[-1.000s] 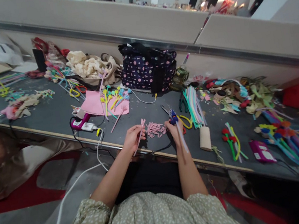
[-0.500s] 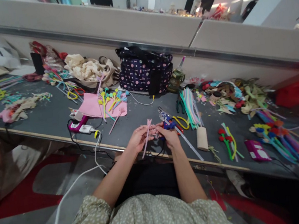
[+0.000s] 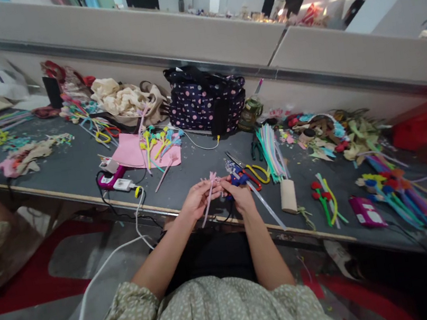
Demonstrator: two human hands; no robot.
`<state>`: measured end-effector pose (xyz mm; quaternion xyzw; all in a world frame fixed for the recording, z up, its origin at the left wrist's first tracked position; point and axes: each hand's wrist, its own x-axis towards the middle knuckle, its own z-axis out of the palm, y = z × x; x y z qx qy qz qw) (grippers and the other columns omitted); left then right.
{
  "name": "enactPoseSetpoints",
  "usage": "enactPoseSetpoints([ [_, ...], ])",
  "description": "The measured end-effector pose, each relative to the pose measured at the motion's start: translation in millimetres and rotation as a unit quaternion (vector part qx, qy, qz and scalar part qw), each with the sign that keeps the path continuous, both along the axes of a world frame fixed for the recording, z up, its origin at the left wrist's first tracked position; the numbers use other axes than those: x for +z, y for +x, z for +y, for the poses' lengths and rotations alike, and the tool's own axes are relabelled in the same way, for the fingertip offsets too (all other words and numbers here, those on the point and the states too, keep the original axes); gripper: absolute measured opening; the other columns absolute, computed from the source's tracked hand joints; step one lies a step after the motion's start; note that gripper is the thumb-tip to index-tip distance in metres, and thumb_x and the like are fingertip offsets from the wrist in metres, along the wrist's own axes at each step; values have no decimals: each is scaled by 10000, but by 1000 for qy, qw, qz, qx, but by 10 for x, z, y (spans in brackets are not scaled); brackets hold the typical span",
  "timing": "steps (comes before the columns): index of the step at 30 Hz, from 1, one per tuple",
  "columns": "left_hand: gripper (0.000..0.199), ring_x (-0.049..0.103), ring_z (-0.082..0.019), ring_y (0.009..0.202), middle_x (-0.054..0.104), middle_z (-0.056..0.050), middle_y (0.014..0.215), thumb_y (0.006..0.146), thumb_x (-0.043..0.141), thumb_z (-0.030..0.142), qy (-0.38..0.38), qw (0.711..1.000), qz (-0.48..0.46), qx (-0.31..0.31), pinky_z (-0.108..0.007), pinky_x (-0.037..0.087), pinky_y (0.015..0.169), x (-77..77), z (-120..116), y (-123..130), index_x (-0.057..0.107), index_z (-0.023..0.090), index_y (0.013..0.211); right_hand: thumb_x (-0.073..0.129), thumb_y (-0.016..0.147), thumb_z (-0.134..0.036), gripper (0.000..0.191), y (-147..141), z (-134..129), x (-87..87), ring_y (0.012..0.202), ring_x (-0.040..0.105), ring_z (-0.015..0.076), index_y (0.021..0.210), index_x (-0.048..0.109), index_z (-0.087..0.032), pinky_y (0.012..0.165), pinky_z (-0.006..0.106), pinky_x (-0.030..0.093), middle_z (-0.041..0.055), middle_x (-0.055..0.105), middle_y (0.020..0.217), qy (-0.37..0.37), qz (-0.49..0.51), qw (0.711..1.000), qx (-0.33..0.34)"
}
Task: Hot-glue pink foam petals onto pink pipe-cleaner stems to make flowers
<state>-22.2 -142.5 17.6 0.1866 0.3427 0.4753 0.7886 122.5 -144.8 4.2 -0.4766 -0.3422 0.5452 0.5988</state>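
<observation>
Left hand: our left hand (image 3: 193,201) pinches the pink stem (image 3: 207,210) below its frilly top, the tail slanting down toward the table edge.
Right hand: our right hand (image 3: 242,197) has its fingertips drawn in narrow beside that top; we cannot tell whether they hold a piece.
Pink stem: between our hands, above the near edge of the table (image 3: 197,157); a light, steady pinch below the frills should avoid crushing them.
Glue gun: the blue glue gun (image 3: 239,179) lies just beyond our right fingers, so we'd best mind its nozzle.
Scissors: yellow-handled scissors (image 3: 262,174), beside the gun.
</observation>
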Motion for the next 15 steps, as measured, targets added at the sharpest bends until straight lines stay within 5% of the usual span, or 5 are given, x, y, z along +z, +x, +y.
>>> enactPoseSetpoints([
  [8,34,711,-171,792,724,-120,851,822,621,98,-20,999,-8,31,-285,585,778,21,19,-40,636,76,800,842,561,-297,346,75,-88,-31,674,669,155,786,604,-183,548,252,534,2,698,810,13,34,999,-13],
  [15,90,707,-170,807,722,-116,854,840,565,68,-39,999,-18,23,-285,589,771,11,-10,-26,654,69,823,817,592,-319,300,54,-126,3,535,583,101,768,616,-183,466,213,455,-28,660,697,16,4,999,-32],
])
